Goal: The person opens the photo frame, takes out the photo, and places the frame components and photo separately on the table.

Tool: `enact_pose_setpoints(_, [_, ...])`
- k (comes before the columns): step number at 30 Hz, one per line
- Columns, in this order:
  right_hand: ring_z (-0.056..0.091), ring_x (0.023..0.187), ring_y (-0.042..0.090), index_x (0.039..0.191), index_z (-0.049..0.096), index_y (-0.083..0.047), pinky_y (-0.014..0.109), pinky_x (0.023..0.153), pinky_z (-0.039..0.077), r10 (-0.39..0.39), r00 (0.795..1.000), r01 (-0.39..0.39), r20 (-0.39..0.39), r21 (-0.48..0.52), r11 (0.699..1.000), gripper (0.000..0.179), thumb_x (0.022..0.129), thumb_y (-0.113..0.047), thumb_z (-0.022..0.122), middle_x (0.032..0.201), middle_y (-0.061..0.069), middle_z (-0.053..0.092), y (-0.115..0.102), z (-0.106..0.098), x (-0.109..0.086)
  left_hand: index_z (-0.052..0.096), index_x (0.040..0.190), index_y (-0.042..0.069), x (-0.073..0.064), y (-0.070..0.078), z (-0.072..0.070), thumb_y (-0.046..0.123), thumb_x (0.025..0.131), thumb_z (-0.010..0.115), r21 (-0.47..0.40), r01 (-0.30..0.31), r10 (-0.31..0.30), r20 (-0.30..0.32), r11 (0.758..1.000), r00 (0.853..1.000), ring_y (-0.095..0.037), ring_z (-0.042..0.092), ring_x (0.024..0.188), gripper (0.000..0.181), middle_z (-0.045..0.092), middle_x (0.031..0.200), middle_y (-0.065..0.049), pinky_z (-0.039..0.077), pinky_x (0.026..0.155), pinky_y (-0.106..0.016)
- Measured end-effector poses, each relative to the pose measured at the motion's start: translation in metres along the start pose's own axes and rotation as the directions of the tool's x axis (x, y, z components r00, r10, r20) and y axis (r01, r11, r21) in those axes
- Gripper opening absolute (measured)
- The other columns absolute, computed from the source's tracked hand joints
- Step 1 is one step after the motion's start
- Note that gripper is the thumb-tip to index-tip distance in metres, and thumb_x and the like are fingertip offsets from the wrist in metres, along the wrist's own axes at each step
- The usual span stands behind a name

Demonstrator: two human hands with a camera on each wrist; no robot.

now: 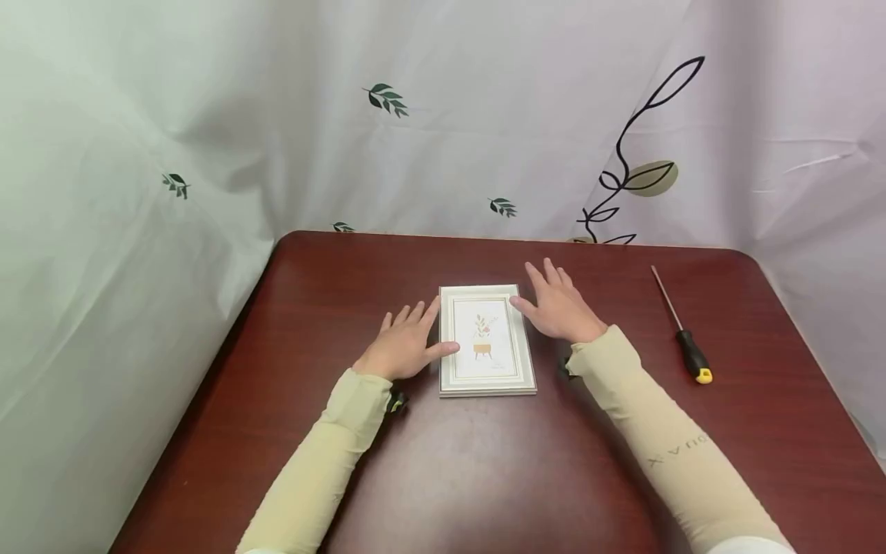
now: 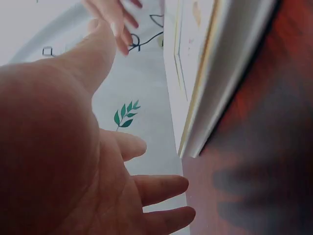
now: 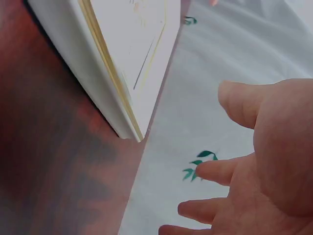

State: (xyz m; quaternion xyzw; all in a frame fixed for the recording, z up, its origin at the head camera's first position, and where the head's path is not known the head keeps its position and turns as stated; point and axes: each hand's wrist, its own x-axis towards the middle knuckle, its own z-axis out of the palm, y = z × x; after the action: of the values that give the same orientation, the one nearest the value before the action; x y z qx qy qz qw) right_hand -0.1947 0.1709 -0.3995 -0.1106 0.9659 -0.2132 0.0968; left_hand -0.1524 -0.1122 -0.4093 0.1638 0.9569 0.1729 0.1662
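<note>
A white picture frame [image 1: 446, 369] with a print of a potted plant lies flat on the dark red table, picture side up. To its left is my left hand [image 1: 398, 346], fingers spread and the thumb over the frame's left border. On the other side my right hand [image 1: 561, 308] hovers with its fingers spread, the thumb by the upper right border. Both wrist views show a gap between palm and the frame's edge [image 2: 230, 63], and the right palm [image 3: 283, 161] holds nothing.
A screwdriver [image 1: 685, 338] with a black and yellow handle lies to the right on the wooden table [image 1: 526, 477]. White curtains [image 1: 443, 138] with leaf prints hang behind and beside the table. Cream sleeves [image 1: 325, 454] cover both forearms.
</note>
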Motion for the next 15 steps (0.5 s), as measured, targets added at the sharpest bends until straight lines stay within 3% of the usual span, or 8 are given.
enact_pose_setpoints(4, [0.012,0.149,0.05,0.16,0.018,-0.002,0.059,0.119,0.015,-0.033,0.998,0.034,0.049,-0.016,0.999,0.078,0.102,-0.041,0.053,0.164,0.029,0.007,-0.002,-0.005,0.012,0.013,0.162,0.007,-0.015,0.0,0.004,0.062,0.093,0.06,0.041,-0.032,0.033,-0.024,0.999,0.999,-0.045,0.023,0.148,0.1,0.021,0.162,-0.026,0.02,0.118,-0.059])
enact_pose_setpoints(10, [0.022,0.151,0.035,0.159,0.021,-0.002,0.051,0.12,0.022,-0.1,0.99,0.098,0.101,0.027,0.995,0.076,0.101,-0.037,0.056,0.164,0.02,0.022,-0.003,-0.004,0.033,0.023,0.156,-0.006,-0.031,0.008,0.015,0.047,0.083,0.081,0.025,-0.051,0.053,-0.057,0.998,0.997,-0.048,0.039,0.139,0.108,0.027,0.158,-0.03,0.038,0.111,-0.053])
enact_pose_setpoints(15, [0.035,0.145,0.034,0.159,0.026,-0.005,0.051,0.116,0.031,-0.097,0.99,0.094,0.098,0.04,0.995,0.071,0.102,-0.034,0.056,0.16,0.017,0.033,-0.006,-0.001,0.045,0.032,0.154,-0.003,-0.037,0.013,0.026,0.04,0.078,0.087,0.025,-0.085,0.088,-0.124,0.996,0.988,-0.044,0.05,0.131,0.104,0.042,0.15,-0.028,0.045,0.104,-0.052])
